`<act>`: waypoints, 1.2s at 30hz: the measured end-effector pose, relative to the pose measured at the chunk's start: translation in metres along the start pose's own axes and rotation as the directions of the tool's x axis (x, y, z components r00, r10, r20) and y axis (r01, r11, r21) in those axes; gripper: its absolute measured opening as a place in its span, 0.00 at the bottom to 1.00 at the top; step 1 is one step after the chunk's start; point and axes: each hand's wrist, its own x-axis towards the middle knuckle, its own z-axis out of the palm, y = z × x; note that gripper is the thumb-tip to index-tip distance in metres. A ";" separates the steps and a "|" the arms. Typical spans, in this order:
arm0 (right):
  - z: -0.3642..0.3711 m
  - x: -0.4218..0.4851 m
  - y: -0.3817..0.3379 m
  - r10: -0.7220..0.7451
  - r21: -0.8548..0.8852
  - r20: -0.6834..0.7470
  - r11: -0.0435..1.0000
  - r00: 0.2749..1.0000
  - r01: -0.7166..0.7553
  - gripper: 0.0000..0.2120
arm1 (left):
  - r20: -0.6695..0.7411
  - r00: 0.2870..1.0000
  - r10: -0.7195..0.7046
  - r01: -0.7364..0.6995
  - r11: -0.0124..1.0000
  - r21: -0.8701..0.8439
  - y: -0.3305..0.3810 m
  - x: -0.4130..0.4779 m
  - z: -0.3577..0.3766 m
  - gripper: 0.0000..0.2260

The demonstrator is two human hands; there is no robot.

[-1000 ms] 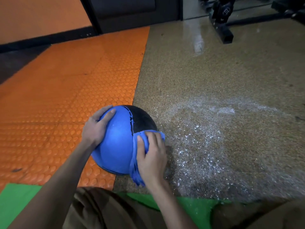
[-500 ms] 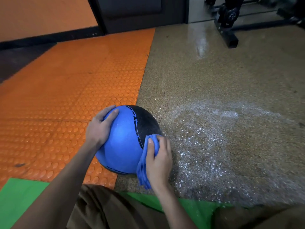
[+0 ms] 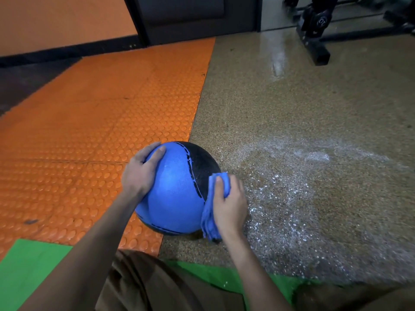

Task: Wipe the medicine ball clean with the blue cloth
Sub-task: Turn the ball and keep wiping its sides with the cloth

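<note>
Count, head view: one medicine ball, blue with a black panel. One blue cloth, bunched. Two bare hands: left hand and right hand. Floor surfaces, three kinds: one orange studded mat, one speckled tan floor, one green mat at the near edge. One patch of white powdery residue. One black equipment base at the far right; anything further behind it is too blurred to count.
</note>
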 end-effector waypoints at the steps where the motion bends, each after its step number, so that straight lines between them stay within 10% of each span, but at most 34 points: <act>1: 0.001 0.008 0.012 0.174 0.078 0.084 0.981 0.981 -0.180 0.10 | -0.003 1.000 -0.005 0.005 1.000 -0.001 0.000 0.000 0.000 0.25; 4: -0.006 0.024 0.021 0.393 0.129 0.234 0.894 0.889 -0.429 0.09 | -0.006 1.000 -0.009 0.009 1.000 -0.007 -0.002 -0.002 0.000 0.25; 10: -0.014 0.036 -0.034 -0.209 -0.023 0.194 0.976 0.959 0.217 0.15 | -0.029 1.000 0.009 -0.010 0.999 -0.043 -0.007 -0.007 -0.003 0.24; 13: -0.004 0.053 -0.004 0.039 0.041 0.225 0.998 0.974 -0.050 0.15 | -0.051 0.999 -0.002 -0.001 0.999 -0.054 -0.007 -0.012 -0.004 0.24; 16: 0.008 0.057 0.036 0.413 -0.028 0.387 0.899 0.824 -0.437 0.10 | -0.048 0.999 -0.005 0.002 0.999 -0.045 -0.005 -0.014 -0.004 0.25; 19: 0.012 0.052 0.046 0.479 -0.033 0.395 0.860 0.784 -0.509 0.14 | -0.038 0.999 0.015 -0.015 1.000 -0.015 -0.001 -0.015 -0.003 0.25; 27: -0.014 0.019 -0.029 -0.017 0.012 0.140 1.000 0.990 0.016 0.12 | -0.047 0.999 -0.018 0.016 0.999 -0.034 0.002 -0.015 -0.002 0.22; 30: -0.006 0.022 0.005 0.296 0.134 0.175 0.938 0.939 -0.321 0.10 | -0.052 0.997 -0.048 0.047 0.999 -0.027 0.005 -0.014 -0.001 0.19; 33: 0.001 0.005 0.032 0.592 0.104 0.328 0.752 0.736 -0.651 0.13 | -0.063 0.993 -0.103 0.103 0.995 0.006 0.012 -0.011 0.001 0.18; 36: 0.007 -0.011 0.029 0.643 0.174 0.289 0.693 0.709 -0.700 0.14 | -0.068 0.989 -0.130 0.131 0.991 0.022 0.017 -0.009 0.004 0.18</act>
